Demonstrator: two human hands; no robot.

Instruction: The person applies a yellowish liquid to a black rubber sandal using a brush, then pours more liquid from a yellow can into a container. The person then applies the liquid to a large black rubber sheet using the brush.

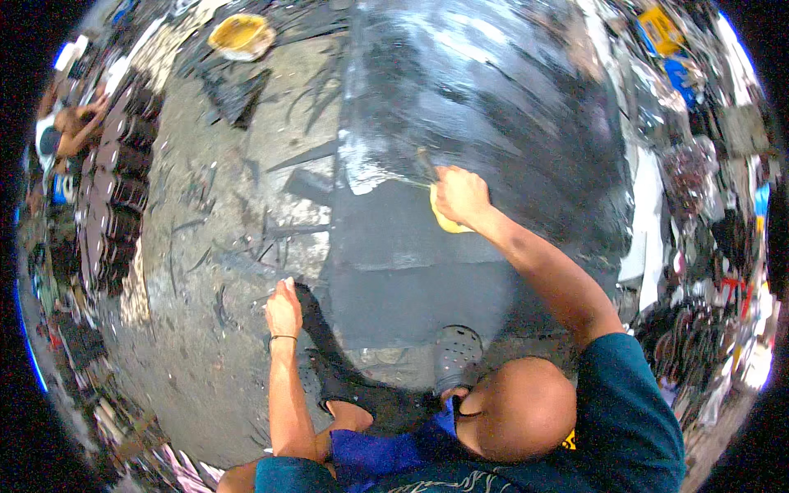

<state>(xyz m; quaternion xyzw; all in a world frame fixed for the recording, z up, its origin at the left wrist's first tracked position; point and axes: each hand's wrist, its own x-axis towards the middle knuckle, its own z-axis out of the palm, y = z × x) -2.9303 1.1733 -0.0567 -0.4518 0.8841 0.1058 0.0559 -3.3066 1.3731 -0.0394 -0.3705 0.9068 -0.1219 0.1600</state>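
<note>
My right hand (460, 195) is closed around a tool with a dark, slim handle (426, 164). A rounded yellow piece (446, 215) shows just below the fingers; whether it belongs to the tool I cannot tell. Under this hand lies a large black sheet (394, 230), matte nearby and covered with a wet, glossy coat farther away. My left hand (284, 311) hangs over the grey floor left of the sheet, its fingers curled together. What it holds, if anything, is hidden.
A yellow bowl (241, 37) with a stained rim sits on the floor at the far left, near black scraps (234, 97). Dark brown stacked pieces (123, 181) stand at left, beside another person (70, 131). Clutter with clear plastic bags (689, 177) lines the right side.
</note>
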